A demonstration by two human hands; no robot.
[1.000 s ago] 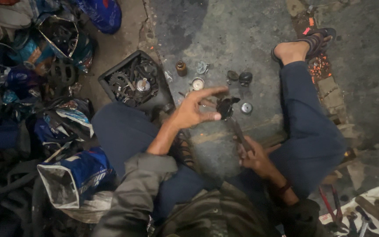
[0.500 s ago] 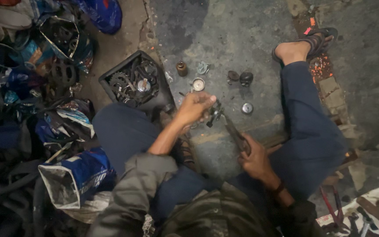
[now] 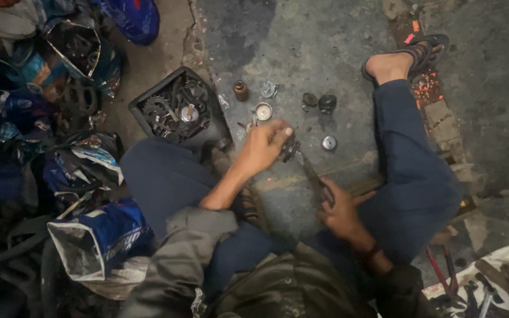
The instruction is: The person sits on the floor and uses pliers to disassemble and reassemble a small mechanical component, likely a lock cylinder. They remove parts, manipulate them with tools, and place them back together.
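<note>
My left hand has come down from an open, spread reach a second ago and now sits closed around the small dark round metal part at the tip of the long dark metal tool — fingers curled over it, thumb underneath. My right hand grips the tool's other end low between my knees, wrapped tight on the handle. So the part is no longer free at the tool's end; it is pinched between both hands above the grey concrete floor. Just beyond my left knuckles lie a small shiny round metal cap and a second round silver cap — apart from each other, untouched. The black square plastic tray of greasy sprockets sits near my left knee.
</note>
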